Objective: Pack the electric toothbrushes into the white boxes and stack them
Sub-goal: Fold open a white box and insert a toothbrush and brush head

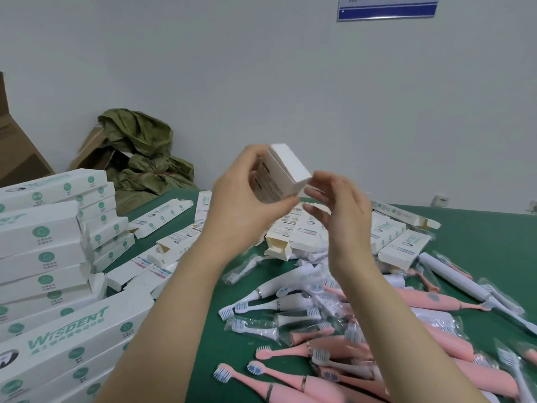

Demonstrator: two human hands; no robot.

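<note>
My left hand (241, 196) grips a white toothbrush box (283, 173) held up over the green table (479, 231), its end pointing toward the camera. My right hand (338, 207) is beside it, fingertips touching the box's lower right corner and end flap. A heap of pink and white electric toothbrushes (377, 330) with loose brush heads in clear wrap lies at lower right. Stacks of closed white boxes (49, 257) stand at the left. Open, empty boxes (290, 234) lie scattered across the middle, behind my hands.
Brown cardboard cartons (17, 152) and a crumpled olive-green bag (145, 152) sit at the back left against the white wall. More open boxes (404, 245) lie on the right side of the table. A blue notice (388, 8) hangs on the wall.
</note>
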